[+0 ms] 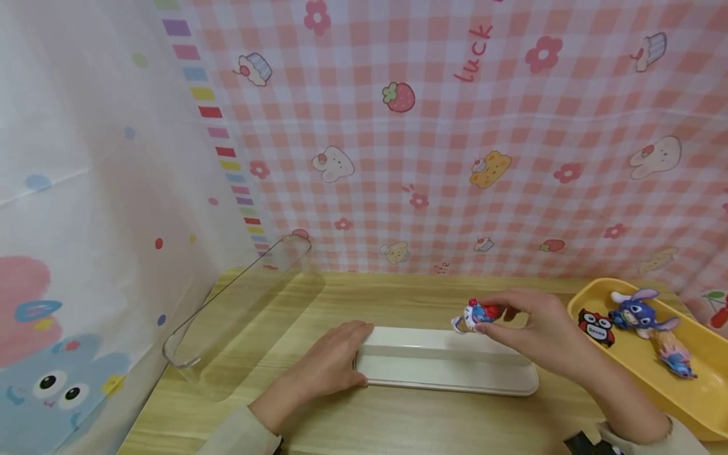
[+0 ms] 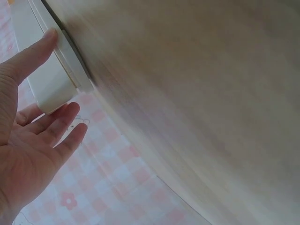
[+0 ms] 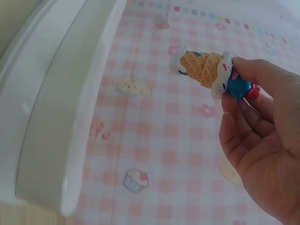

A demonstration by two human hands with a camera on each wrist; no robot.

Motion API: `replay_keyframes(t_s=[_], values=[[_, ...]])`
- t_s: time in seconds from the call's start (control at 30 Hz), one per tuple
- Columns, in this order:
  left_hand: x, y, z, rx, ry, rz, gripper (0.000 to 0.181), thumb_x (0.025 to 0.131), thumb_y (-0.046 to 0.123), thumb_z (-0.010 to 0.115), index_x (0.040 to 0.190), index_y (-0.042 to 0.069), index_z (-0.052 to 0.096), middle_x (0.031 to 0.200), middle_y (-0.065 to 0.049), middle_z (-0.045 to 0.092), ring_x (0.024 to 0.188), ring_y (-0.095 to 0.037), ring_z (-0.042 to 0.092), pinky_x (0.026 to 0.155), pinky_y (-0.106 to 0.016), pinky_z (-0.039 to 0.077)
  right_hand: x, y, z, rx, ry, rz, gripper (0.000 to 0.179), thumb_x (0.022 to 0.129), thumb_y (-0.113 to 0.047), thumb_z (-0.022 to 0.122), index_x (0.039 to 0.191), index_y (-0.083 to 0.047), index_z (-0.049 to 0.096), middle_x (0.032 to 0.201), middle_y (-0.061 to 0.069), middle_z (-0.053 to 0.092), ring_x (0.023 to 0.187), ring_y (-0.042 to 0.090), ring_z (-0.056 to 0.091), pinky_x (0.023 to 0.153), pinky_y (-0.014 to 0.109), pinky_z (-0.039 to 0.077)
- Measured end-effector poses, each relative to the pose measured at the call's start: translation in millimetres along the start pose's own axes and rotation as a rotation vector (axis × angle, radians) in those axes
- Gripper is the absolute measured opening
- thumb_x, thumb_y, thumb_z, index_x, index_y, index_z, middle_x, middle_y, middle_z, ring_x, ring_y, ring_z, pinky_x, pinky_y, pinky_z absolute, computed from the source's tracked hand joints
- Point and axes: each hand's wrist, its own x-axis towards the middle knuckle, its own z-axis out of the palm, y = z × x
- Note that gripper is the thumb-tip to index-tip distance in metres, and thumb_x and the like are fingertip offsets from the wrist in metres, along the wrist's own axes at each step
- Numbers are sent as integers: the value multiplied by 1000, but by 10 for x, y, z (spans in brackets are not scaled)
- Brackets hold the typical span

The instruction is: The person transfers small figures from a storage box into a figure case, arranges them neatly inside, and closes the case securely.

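Note:
My right hand (image 1: 540, 325) pinches an ice-cream-cone figurine (image 3: 204, 68) by its blue and red top between thumb and fingers. The figurine has a waffle-patterned cone and white icing with coloured specks, and it lies sideways above the right half of a white stepped display base (image 1: 438, 373). At the left end of the base, my left hand (image 1: 330, 360) grips it, with the thumb (image 2: 40, 51) on the front edge and the fingers round the back. No figurine stands on the base's steps.
A clear plastic cover (image 1: 244, 316) stands on the wooden table (image 1: 455, 423) at the left. On the right, a yellow tray (image 1: 705, 385) holds a blue long-eared figurine (image 1: 639, 314), a red-and-black owl figure (image 1: 597, 327) and another cone figurine (image 1: 673, 354). Checked cloth (image 1: 432, 139) hangs behind.

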Motion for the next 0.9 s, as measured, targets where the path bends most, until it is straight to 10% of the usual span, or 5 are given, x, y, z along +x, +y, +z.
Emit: replay_keyframes(t_s=[0.9], values=[[3,45,-19,-42,-11,-30,91,74,19,97,149,-4,49,148,-18,55,135,-32,54,116,-47,44,199,-190,797,251,-115,-34,23,84,-11,89,106,-13,80,95,-10,74,79,7,64,69,27,59]])
